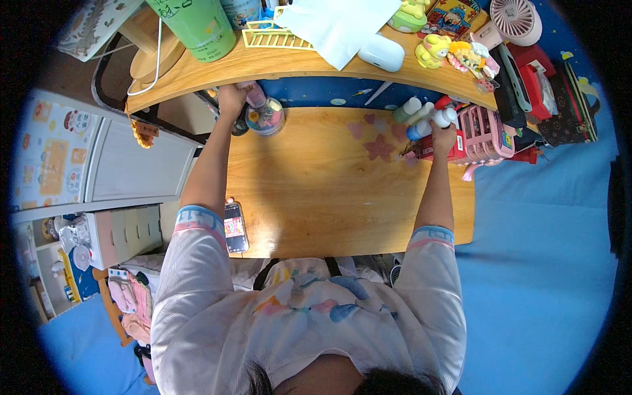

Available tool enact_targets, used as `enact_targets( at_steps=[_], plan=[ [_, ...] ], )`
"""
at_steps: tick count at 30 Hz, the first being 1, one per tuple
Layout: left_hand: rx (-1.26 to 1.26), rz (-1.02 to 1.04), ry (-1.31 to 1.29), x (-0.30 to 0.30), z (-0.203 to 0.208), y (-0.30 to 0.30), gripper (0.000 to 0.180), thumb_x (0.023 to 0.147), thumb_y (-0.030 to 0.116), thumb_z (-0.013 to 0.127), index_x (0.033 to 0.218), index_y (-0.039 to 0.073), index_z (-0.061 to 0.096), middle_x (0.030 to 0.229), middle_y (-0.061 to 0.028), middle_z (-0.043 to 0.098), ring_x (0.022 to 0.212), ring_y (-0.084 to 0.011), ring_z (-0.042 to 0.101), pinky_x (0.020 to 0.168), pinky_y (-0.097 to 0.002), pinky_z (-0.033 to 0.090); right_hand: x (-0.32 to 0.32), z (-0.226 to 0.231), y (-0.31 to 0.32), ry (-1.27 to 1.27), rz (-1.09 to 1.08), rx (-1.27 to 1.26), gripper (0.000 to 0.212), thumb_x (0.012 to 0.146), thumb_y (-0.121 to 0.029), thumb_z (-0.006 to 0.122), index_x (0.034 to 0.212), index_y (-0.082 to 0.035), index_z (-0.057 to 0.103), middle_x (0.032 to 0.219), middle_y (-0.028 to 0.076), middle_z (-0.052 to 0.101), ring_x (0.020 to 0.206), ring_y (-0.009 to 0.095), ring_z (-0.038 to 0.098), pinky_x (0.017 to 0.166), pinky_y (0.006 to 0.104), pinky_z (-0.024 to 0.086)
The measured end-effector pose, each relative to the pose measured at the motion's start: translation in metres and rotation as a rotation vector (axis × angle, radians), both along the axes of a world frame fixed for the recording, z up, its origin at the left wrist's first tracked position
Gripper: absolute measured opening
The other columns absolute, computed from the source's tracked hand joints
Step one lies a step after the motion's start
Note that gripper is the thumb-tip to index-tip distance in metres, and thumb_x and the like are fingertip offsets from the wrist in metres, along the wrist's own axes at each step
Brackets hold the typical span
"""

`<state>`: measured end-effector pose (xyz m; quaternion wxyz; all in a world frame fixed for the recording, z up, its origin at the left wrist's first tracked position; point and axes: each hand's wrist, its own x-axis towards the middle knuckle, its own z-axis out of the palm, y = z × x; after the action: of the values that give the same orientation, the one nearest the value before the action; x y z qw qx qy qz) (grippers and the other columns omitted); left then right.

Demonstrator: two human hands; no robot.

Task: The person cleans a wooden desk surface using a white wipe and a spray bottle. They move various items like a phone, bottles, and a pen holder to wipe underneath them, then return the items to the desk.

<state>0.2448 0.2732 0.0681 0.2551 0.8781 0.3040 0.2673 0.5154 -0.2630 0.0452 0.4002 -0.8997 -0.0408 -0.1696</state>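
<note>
At the back left of the desk, my left hand (230, 100) reaches just under the shelf's edge. Its fingers close around a small pinkish-purple translucent container (255, 97). Right beside it is a clear round jar (266, 118) with colourful small things inside. My right hand (444, 139) is at the back right, closed on a white-capped bottle (446, 117). More slim bottles (409, 108) with pale caps lean to its left. A red box (455, 146) and a pink plastic basket (486, 135) stand close to its right. The shelf partly hides my left fingertips.
A curved wooden shelf (289, 64) spans the desk's back, bearing a green bottle (201, 29), a white cloth (339, 26), a white case (381, 52) and a small fan (516, 20). On the wooden desk (316, 191), a phone (234, 227) lies at the front left.
</note>
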Motion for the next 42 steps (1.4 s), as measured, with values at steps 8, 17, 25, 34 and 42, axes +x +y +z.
enact_targets(
  at_steps=[8,17,25,34,42],
  plan=[
    [-0.013,0.004,0.112,-0.006,-0.006,-0.004,0.055,0.071,0.034,0.077,0.11,0.0,0.06,0.104,-0.0257,0.065,0.096,-0.0412,0.062,0.078,-0.0468,0.051,-0.075,0.055,0.034,-0.13,0.054,-0.057,0.05,0.063,-0.02,0.082,0.103,0.003,0.061,0.098,0.021,0.066,0.089,0.032,0.065,0.075,0.0404,0.051],
    [-0.074,-0.083,-0.041,-0.014,0.024,-0.026,0.066,0.067,0.017,0.079,0.12,-0.005,0.046,0.107,-0.0261,0.064,0.099,-0.0414,0.061,0.082,-0.0444,0.05,-0.164,0.029,0.158,0.268,0.447,0.12,0.048,0.066,-0.024,0.083,0.101,0.0,0.061,0.082,0.014,0.068,0.076,0.027,0.066,0.068,0.0361,0.053],
    [-0.109,-0.047,-0.086,-0.066,0.047,-0.058,0.061,0.071,0.018,0.079,0.115,-0.006,0.045,0.111,-0.0256,0.058,0.103,-0.0392,0.059,0.086,-0.0403,0.047,-0.189,0.032,0.257,0.263,0.584,-0.07,0.06,0.067,-0.034,0.078,0.112,-0.001,0.055,0.1,0.022,0.065,0.094,0.039,0.063,0.082,0.0464,0.052],
    [-0.325,0.024,-0.12,-0.216,0.005,-0.145,0.049,0.078,0.016,0.076,0.116,-0.003,0.049,0.112,-0.0181,0.057,0.105,-0.0296,0.056,0.088,-0.0378,0.047,-0.178,0.019,0.329,0.118,0.609,0.115,0.049,0.06,-0.023,0.083,0.099,-0.002,0.06,0.094,0.021,0.068,0.088,0.037,0.067,0.078,0.0446,0.053],
    [-0.458,0.051,-0.052,-0.275,0.0,-0.178,0.041,0.079,0.006,0.071,0.113,-0.002,0.051,0.114,-0.0153,0.058,0.105,-0.0264,0.057,0.086,-0.0344,0.047,-0.182,0.007,0.358,0.162,0.537,0.144,0.044,0.06,-0.019,0.082,0.095,-0.003,0.061,0.093,0.02,0.068,0.088,0.038,0.066,0.077,0.0462,0.053]
  ],
)
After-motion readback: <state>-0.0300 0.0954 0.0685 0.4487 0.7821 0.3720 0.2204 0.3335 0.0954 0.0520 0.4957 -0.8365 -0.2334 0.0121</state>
